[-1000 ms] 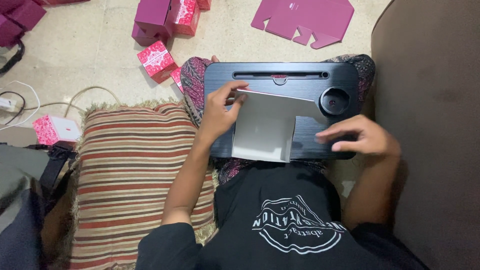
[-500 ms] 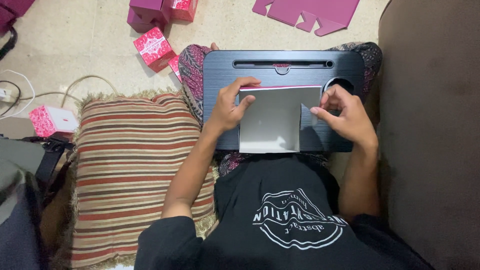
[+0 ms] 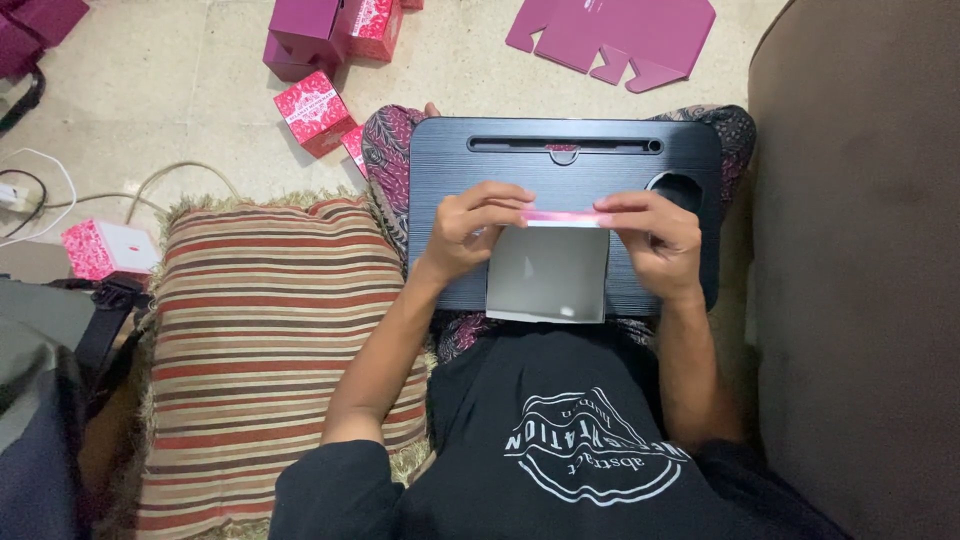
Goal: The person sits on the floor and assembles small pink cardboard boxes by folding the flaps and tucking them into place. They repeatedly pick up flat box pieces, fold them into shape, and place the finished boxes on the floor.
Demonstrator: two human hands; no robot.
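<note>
Head view, looking straight down: the person sits with a black lap tray (image 3: 560,165) across the knees, and a flat card blank (image 3: 548,275), grey-white on its upturned side, lies on it with its near edge hanging just over the tray's near rim. The left hand (image 3: 470,230) and right hand (image 3: 650,235) both pinch the blank's far edge, fingers curled closed over a narrow pink strip (image 3: 562,216) that is turned up along that edge. Judging by this, the blank is only at its first fold, with the rest of it still flat. Finished pink boxes (image 3: 320,45) stand on the tiled floor (image 3: 180,110) at the far left, another pink box (image 3: 105,248) sits further left beside white cables (image 3: 60,190), and an unfolded magenta blank (image 3: 620,35) lies flat at the far side. A striped cushion (image 3: 270,350) lies left of the person, and a brown sofa (image 3: 860,280) fills the right.
</note>
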